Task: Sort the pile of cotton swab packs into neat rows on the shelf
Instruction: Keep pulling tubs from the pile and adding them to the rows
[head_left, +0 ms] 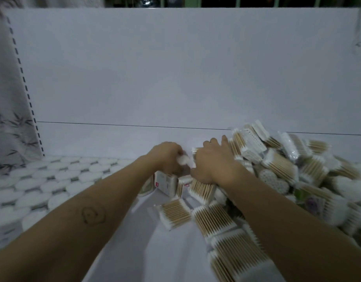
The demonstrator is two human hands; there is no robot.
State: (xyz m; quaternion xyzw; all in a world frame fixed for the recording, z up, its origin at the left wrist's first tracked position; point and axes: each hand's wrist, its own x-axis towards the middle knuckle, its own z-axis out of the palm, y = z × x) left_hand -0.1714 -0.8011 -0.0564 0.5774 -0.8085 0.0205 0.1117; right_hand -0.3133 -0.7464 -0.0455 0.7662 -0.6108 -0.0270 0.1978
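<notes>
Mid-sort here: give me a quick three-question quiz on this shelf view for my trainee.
1. True or false: the pile of cotton swab packs lies on the left side of the shelf.
2. Which hand grips a white pack? A: left hand. B: right hand.
3. Fill in: the right hand rests on the ___.
Key: 1 false; 2 A; 3 pile.

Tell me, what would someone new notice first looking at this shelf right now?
A jumbled pile of cotton swab packs heaps up on the right of the white shelf. In the middle the left hand grips a white-tipped pack while the right hand rests on the pile. Round white packs stand in rows at left.
</notes>
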